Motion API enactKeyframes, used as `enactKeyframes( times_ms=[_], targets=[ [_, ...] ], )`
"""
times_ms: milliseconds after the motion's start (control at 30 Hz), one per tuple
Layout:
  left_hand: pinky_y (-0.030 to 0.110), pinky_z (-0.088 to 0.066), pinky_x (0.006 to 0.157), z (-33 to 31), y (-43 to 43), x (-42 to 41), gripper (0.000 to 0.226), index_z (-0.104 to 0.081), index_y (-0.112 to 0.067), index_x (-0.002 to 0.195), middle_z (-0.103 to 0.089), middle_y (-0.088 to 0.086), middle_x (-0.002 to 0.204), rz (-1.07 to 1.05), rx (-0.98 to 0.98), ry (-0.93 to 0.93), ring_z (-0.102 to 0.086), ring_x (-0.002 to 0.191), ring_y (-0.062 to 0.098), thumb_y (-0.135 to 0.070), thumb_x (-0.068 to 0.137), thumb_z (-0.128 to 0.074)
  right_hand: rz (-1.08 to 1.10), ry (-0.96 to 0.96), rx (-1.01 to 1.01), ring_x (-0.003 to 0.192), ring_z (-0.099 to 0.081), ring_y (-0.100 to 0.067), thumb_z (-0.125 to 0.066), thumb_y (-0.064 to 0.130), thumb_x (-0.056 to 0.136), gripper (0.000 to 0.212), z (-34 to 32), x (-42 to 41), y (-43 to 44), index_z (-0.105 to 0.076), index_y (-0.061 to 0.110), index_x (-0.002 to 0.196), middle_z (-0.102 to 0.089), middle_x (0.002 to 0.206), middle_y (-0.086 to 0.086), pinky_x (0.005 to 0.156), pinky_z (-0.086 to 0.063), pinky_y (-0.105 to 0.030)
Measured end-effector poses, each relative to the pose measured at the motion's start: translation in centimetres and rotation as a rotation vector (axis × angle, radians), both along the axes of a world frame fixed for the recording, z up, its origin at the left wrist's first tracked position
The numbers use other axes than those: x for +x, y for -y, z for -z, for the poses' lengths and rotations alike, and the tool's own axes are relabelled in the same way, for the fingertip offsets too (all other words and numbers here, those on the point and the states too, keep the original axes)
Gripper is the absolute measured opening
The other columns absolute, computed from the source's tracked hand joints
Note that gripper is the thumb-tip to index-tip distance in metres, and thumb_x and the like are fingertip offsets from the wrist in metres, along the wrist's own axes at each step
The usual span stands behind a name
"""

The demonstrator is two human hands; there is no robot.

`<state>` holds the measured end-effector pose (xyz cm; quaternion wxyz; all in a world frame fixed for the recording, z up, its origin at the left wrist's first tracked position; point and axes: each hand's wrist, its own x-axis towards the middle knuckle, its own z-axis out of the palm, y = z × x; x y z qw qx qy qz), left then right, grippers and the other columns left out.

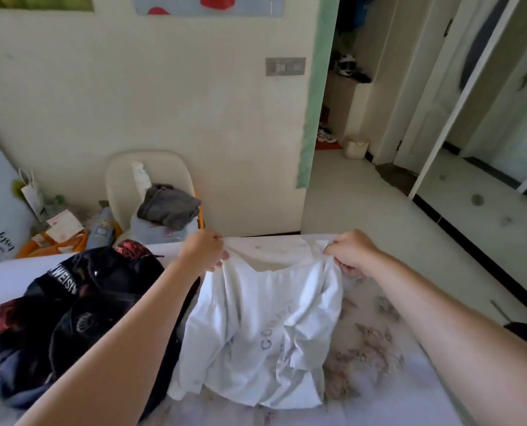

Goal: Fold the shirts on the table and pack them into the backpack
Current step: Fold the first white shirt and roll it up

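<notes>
The left hand [205, 252] was clenched on one shoulder of the white shirt [265, 318], the right hand [350, 252] was pinched tight on the other, and the collar edge was held stretched between them above the far side of the flower-patterned table [410, 379]. The shirt's body was left hanging toward the camera and crumpled on the tabletop, grey lettering showing on its front, its edge just beside the black backpack [102, 290] slumped on the table under the left forearm. Behind the table, a grey garment [168, 207] was piled on a cream chair [117, 173].
</notes>
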<state>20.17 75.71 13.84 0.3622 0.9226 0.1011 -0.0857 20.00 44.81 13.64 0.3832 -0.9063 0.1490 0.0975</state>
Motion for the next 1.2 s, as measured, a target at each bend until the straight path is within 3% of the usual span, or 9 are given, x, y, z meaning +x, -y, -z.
enactKeyframes(
  times_ms=[133, 200, 267, 333, 667, 800, 1033, 1133, 1200],
  targets=[
    [0.041, -0.051, 0.092, 4.0, 1.3, 5.9, 0.038, -0.053, -0.007, 0.135, -0.059, 0.019, 0.130, -0.021, 0.050, 0.029, -0.057, 0.119, 0.037, -0.004, 0.101, -0.036, 0.131, 0.131, 0.141, 0.069, -0.073, -0.021, -0.061, 0.022, 0.083, 0.017, 2.9, 5.8, -1.2, -0.072, 0.014, 0.072, -0.076, 0.073, -0.002, 0.068, -0.059, -0.034],
    [0.043, -0.048, 0.099, 5.5, 2.1, 7.7, 0.058, -0.026, -0.015, 0.154, -0.042, 0.015, 0.148, 0.002, 0.002, 0.018, -0.047, 0.130, 0.037, -0.003, 0.098, -0.037, 0.033, 0.177, 0.154, 0.101, -0.070, -0.021, -0.063, 0.029, 0.090, 0.020, 4.9, 8.3, -1.3, -0.075, 0.024, 0.106, -0.075, 0.111, -0.004, 0.092, -0.054, -0.036],
    [0.041, -0.040, 0.107, 7.2, 2.8, 8.7, 0.082, 0.005, -0.024, 0.157, -0.027, 0.010, 0.158, 0.058, 0.111, 0.047, -0.035, 0.140, 0.031, -0.008, 0.094, -0.045, -0.124, 0.085, 0.227, 0.134, -0.049, -0.018, -0.065, 0.024, 0.093, 0.073, 6.9, 9.7, -1.3, -0.028, 0.029, 0.155, -0.046, 0.151, -0.001, 0.109, -0.042, -0.038],
    [0.041, -0.033, 0.113, 9.5, 3.4, 9.1, 0.094, 0.019, -0.028, 0.154, -0.020, 0.011, 0.159, 0.124, 0.222, 0.016, -0.025, 0.144, 0.028, -0.014, 0.092, -0.050, -0.264, -0.028, 0.179, 0.145, -0.035, -0.018, -0.064, 0.019, 0.093, 0.092, 8.8, 9.7, -1.3, -0.002, 0.040, 0.157, -0.027, 0.161, 0.005, 0.113, -0.037, -0.038],
    [0.044, -0.014, 0.122, 21.3, 9.5, 6.1, 0.063, -0.019, -0.027, 0.157, -0.002, -0.001, 0.166, 0.473, 0.305, -0.184, -0.004, 0.152, 0.021, -0.035, 0.101, -0.046, -0.200, -0.393, -0.445, 0.115, -0.059, -0.031, -0.052, 0.063, 0.089, 0.075, 22.5, 4.5, 1.1, -0.044, 0.010, 0.141, -0.055, 0.132, -0.013, 0.091, -0.051, -0.040],
    [0.049, -0.003, 0.122, 25.3, 11.9, 5.1, 0.083, -0.007, -0.035, 0.156, 0.016, -0.003, 0.164, 0.627, 0.384, -0.274, 0.012, 0.151, 0.022, -0.056, 0.090, -0.054, -0.158, -0.248, -0.369, 0.075, -0.065, -0.018, -0.060, 0.024, 0.092, 0.016, 24.6, 4.3, 1.4, -0.066, 0.013, 0.083, -0.065, 0.080, -0.001, 0.070, -0.055, -0.031],
    [0.056, 0.004, 0.120, 27.8, 12.3, 5.4, 0.099, 0.008, -0.038, 0.154, 0.029, -0.003, 0.160, 0.612, 0.462, -0.288, 0.025, 0.148, 0.025, -0.063, 0.084, -0.057, 0.025, 0.081, -0.299, 0.088, -0.055, -0.024, -0.042, -0.010, 0.086, 0.031, 22.6, 8.8, 8.1, -0.063, 0.011, 0.092, -0.058, 0.105, -0.006, 0.071, -0.039, -0.031],
    [0.056, 0.008, 0.120, 27.9, 12.8, 5.2, 0.099, 0.008, -0.036, 0.155, 0.031, 0.000, 0.159, 0.590, 0.448, -0.255, 0.027, 0.147, 0.027, -0.063, 0.084, -0.056, -0.109, 0.028, -0.506, 0.082, -0.061, -0.021, -0.052, 0.025, 0.095, 0.016, 22.7, 9.2, 7.5, -0.058, 0.012, 0.103, -0.062, 0.106, -0.005, 0.063, -0.046, -0.029],
    [0.055, 0.010, 0.120, 27.9, 13.3, 4.6, 0.094, 0.008, -0.032, 0.155, 0.030, 0.001, 0.160, 0.577, 0.476, -0.200, 0.027, 0.147, 0.026, -0.061, 0.088, -0.051, -0.252, -0.273, -0.570, 0.075, -0.062, -0.018, -0.054, 0.061, 0.087, 0.047, 23.8, 8.1, 5.6, -0.053, 0.016, 0.104, -0.064, 0.094, 0.001, 0.059, -0.044, -0.028]
  ],
)
